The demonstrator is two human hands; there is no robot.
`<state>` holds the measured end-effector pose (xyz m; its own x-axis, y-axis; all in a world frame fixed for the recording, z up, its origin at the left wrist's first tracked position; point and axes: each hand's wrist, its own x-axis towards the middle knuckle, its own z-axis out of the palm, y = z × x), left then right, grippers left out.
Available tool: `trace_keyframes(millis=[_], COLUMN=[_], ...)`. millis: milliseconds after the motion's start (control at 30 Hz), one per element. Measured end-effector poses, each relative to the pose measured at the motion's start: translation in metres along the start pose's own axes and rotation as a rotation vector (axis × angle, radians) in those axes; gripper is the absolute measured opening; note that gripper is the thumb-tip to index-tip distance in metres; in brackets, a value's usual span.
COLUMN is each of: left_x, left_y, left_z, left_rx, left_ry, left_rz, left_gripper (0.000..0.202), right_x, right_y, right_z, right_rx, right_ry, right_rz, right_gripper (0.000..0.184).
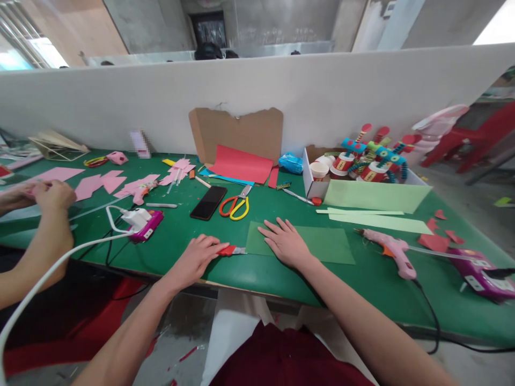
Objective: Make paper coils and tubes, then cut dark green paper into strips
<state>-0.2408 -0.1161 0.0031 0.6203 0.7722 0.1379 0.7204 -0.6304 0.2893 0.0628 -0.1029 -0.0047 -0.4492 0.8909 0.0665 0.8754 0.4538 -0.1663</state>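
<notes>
My left hand (197, 256) rests on the green table (225, 273) with its fingers wrapped on a red utility knife (230, 250), whose blade points right toward a dark green paper sheet (322, 244). My right hand (285, 241) lies flat and open on the left part of that sheet, fingers spread, pressing it down. The knife tip sits just at the sheet's left edge.
Orange and yellow scissors (235, 206) and a black phone (208, 202) lie behind my hands. A pink glue gun (392, 251) and light green paper (376, 197) are at the right, with a box of paper-cup crafts (362, 163). Another person's hands (44, 195) work at the left among pink paper.
</notes>
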Motion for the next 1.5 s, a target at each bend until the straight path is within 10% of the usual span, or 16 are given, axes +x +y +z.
trace_keyframes(millis=[1133,1500], left_x=[0.000,0.000], left_y=[0.048,0.016], left_z=[0.008,-0.006], left_rx=[0.076,0.130], left_ry=[0.006,0.060], left_rz=[-0.050,-0.047], left_gripper=[0.043,0.044], right_x=[0.000,0.020], right_y=[0.000,-0.010], right_z=[0.000,-0.003], right_rx=[0.015,0.112], right_ry=[-0.019,-0.054], right_rz=[0.012,0.175], right_gripper=[0.047,0.050])
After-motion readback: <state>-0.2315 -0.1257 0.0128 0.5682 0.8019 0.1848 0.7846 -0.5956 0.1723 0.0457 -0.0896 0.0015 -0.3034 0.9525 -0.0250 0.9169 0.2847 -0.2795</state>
